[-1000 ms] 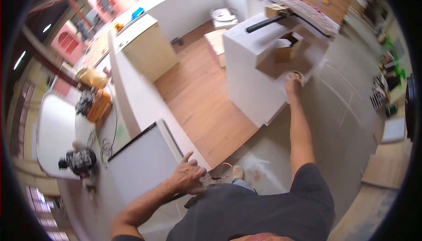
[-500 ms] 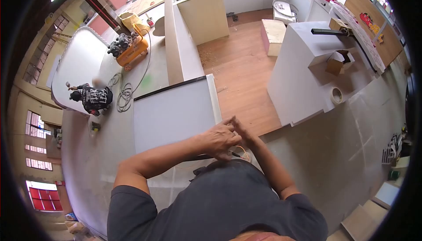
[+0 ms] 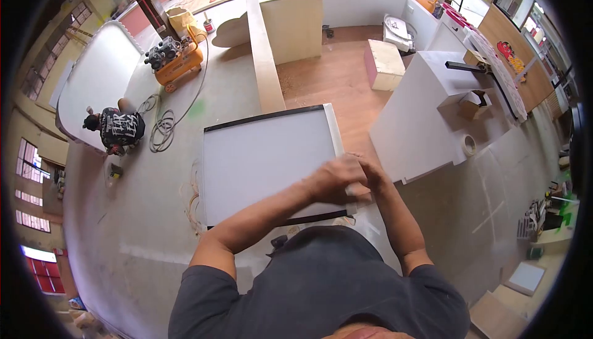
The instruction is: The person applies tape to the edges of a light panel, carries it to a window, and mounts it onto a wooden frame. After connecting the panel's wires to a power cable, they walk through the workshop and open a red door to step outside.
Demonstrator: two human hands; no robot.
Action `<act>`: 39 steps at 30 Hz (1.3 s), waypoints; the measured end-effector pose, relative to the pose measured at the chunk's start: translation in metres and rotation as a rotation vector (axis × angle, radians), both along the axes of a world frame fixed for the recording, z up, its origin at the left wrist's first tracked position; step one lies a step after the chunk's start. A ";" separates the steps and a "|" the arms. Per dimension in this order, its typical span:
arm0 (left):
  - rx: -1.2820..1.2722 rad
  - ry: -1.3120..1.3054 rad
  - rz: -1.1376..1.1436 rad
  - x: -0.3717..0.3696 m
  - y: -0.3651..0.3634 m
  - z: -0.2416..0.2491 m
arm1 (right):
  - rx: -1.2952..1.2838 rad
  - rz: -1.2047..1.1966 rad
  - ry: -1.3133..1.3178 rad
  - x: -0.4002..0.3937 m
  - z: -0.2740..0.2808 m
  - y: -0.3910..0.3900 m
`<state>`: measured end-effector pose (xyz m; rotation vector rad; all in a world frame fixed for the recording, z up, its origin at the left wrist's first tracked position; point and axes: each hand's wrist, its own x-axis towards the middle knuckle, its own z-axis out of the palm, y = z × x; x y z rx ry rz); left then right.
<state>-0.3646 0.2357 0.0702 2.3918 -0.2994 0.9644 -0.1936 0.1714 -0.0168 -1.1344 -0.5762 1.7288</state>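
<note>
My left hand (image 3: 338, 177) and my right hand (image 3: 369, 171) are close together in front of my chest, over the right edge of a white panel (image 3: 272, 147). Motion smears the left fingers, and the right fingers are largely hidden behind them. I cannot make out anything held between the hands. The panel is rectangular, with black strips along its far and near edges and a pale strip (image 3: 334, 130) down its right side. My left forearm crosses above its near right part.
A white counter (image 3: 414, 110) stands to the right, bearing a roll of tape (image 3: 469, 145) and an open cardboard box (image 3: 474, 104). A low partition (image 3: 265, 61) runs beyond the panel. At left are an orange air compressor (image 3: 179, 64), a coiled hose (image 3: 163, 132) and a crouching person (image 3: 121, 127).
Both hands have shifted slightly right and stay close together. My view has moved, so the panel appears farther right and more of its near edge shows.
</note>
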 end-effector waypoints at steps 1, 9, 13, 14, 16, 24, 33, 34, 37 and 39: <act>-0.032 0.093 0.164 -0.008 0.020 0.004 | 0.121 -0.039 -0.026 -0.001 -0.019 0.001; -0.014 0.650 0.990 -0.065 0.160 -0.031 | 0.266 -0.207 0.112 -0.010 -0.061 0.001; 0.011 0.650 1.023 -0.063 0.141 -0.016 | 0.229 -0.255 0.185 -0.015 -0.058 0.000; 0.014 0.670 1.011 -0.064 0.139 -0.017 | 0.199 -0.272 -0.001 -0.014 -0.051 0.003; 0.038 0.644 1.031 -0.062 0.142 -0.016 | 0.176 -0.285 -0.185 -0.018 -0.025 0.006; 0.016 0.661 1.049 -0.059 0.142 -0.014 | 0.450 -0.362 -0.921 -0.048 0.037 0.039; 0.003 0.636 1.017 -0.062 0.148 -0.023 | 0.230 -0.178 -0.358 -0.006 -0.022 0.128; 0.006 0.645 1.034 -0.062 0.145 -0.023 | 0.254 -0.322 -0.436 -0.002 -0.014 0.134; 0.004 0.607 1.039 -0.062 0.140 -0.019 | 0.425 -0.317 -0.530 -0.002 0.007 0.163; -0.022 0.634 1.028 -0.062 0.141 -0.018 | 0.393 -0.220 -0.582 -0.007 0.015 0.172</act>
